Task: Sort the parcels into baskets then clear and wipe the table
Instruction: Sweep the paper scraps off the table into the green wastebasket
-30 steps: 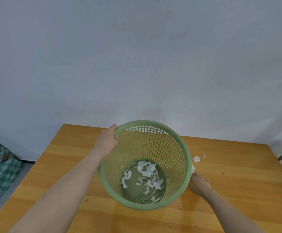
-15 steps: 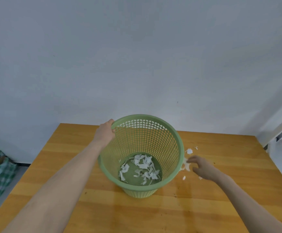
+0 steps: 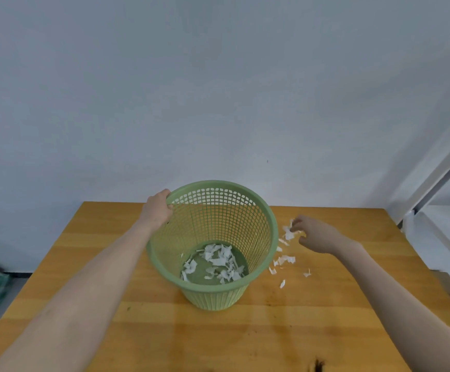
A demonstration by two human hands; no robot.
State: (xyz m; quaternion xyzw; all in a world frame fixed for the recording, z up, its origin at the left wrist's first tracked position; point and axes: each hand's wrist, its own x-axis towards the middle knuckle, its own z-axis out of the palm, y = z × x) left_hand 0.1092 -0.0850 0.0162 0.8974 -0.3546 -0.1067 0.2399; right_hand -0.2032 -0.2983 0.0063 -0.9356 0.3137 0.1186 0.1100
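Standing on the wooden table (image 3: 111, 264), the green basket (image 3: 271, 224) has my left hand (image 3: 156, 210) curled over its far-left rim, gripping it. Just right of the basket I see my right hand (image 3: 315, 234) pinching a white paper scrap (image 3: 288, 233) in its fingertips. Torn scraps (image 3: 218, 261) cover the basket's bottom; loose bits (image 3: 285, 260) dot the table by its right side.

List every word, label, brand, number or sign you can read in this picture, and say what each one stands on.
None: no text can be read anywhere in this view.
green basket: plain mesh and rim, no label or brand visible.
paper scraps: white, too small to show any print.
table and wall: no writing or sign visible.
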